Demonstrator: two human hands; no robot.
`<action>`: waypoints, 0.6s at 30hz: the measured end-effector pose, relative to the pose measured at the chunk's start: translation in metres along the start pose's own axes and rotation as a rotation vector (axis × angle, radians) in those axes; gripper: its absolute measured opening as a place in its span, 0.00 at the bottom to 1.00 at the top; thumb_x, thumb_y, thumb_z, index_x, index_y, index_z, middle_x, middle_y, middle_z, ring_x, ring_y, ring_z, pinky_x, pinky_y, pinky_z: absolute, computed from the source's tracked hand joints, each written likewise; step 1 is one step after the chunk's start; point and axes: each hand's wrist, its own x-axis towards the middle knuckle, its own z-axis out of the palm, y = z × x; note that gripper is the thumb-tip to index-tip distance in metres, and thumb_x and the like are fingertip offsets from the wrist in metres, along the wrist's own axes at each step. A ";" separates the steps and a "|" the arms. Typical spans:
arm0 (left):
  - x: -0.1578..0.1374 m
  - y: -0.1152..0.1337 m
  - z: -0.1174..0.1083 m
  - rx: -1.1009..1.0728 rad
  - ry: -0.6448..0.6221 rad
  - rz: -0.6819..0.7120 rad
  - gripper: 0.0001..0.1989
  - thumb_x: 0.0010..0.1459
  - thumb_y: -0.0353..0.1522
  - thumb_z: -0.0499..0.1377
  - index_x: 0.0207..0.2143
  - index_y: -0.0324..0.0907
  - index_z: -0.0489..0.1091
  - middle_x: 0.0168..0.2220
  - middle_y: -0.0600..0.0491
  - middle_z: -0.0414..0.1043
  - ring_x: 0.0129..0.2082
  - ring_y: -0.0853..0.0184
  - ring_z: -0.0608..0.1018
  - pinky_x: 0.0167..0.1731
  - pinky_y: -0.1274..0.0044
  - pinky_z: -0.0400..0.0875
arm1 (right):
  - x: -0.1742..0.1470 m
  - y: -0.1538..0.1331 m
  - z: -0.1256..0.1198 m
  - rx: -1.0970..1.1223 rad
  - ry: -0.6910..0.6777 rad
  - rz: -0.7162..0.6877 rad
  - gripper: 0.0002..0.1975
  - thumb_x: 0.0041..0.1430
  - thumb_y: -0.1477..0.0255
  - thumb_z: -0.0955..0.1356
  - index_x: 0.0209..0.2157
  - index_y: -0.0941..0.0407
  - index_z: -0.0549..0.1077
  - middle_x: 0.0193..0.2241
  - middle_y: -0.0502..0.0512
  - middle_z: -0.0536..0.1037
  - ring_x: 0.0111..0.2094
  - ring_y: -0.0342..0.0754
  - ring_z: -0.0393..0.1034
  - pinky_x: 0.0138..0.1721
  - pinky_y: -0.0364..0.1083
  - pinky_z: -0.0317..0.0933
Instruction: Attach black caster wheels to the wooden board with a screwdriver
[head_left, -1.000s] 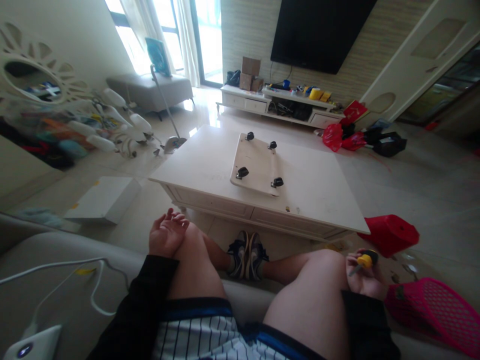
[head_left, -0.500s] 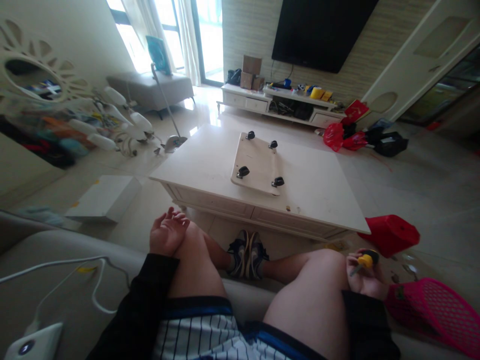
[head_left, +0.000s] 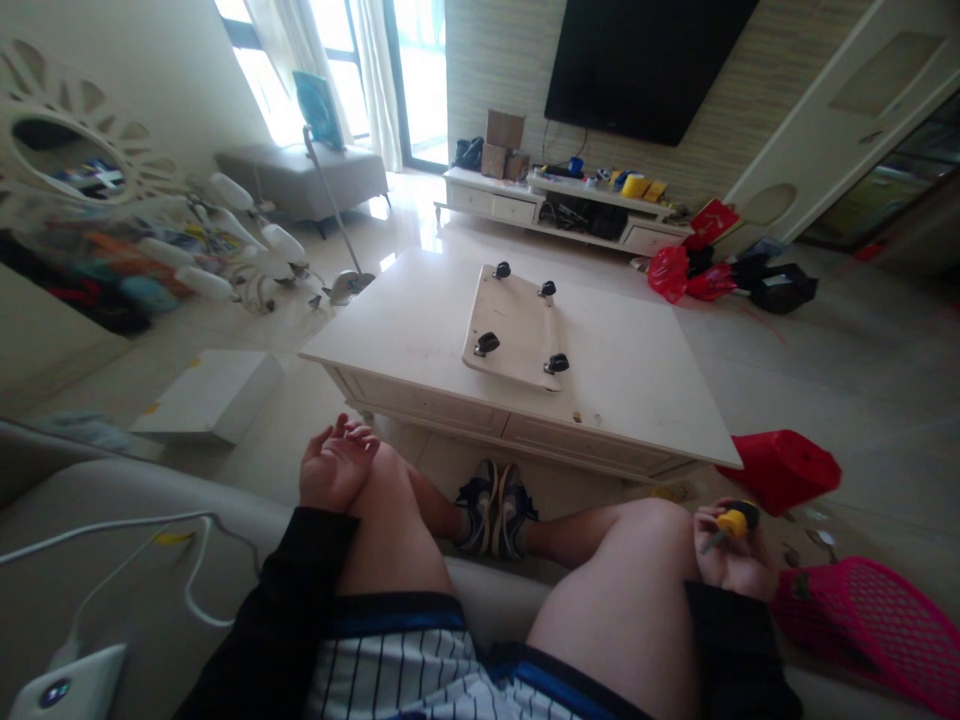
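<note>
Palm up, my left hand (head_left: 339, 465) rests on my left knee with its fingers loosely curled apart and nothing in it. By my right knee, my right hand (head_left: 731, 560) is closed on a short screwdriver (head_left: 731, 522) with a yellow and black handle, its metal shaft pointing down to the left. In front of my knees, a cream-coloured board (head_left: 514, 325) lies on the white coffee table (head_left: 622, 370). Several black caster wheels (head_left: 556, 364) stick up from the board, one near each corner. Neither hand touches the board.
To the right stand a red plastic bin (head_left: 787, 470) and a pink mesh basket (head_left: 885, 625). A white box (head_left: 214, 395) lies on the floor at the left. On the sofa, a white power bank (head_left: 71, 690) has a cable running from it. Bags (head_left: 667, 272) sit beyond the table.
</note>
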 end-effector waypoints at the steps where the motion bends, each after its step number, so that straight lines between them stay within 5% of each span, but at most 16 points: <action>1: 0.000 0.000 0.000 -0.002 0.005 0.000 0.05 0.63 0.29 0.59 0.40 0.38 0.72 0.31 0.55 0.70 0.27 0.72 0.75 0.32 0.76 0.73 | -0.001 0.000 0.000 0.009 0.012 0.014 0.23 0.36 0.70 0.75 0.39 0.62 0.77 0.38 0.55 0.70 0.33 0.41 0.63 0.24 0.38 0.64; 18: 0.000 0.000 0.001 0.023 -0.002 0.005 0.04 0.62 0.29 0.60 0.40 0.39 0.72 0.31 0.55 0.70 0.27 0.72 0.75 0.31 0.77 0.72 | -0.001 -0.001 0.001 0.089 0.063 0.092 0.22 0.39 0.72 0.74 0.40 0.61 0.76 0.39 0.53 0.71 0.32 0.40 0.62 0.25 0.37 0.64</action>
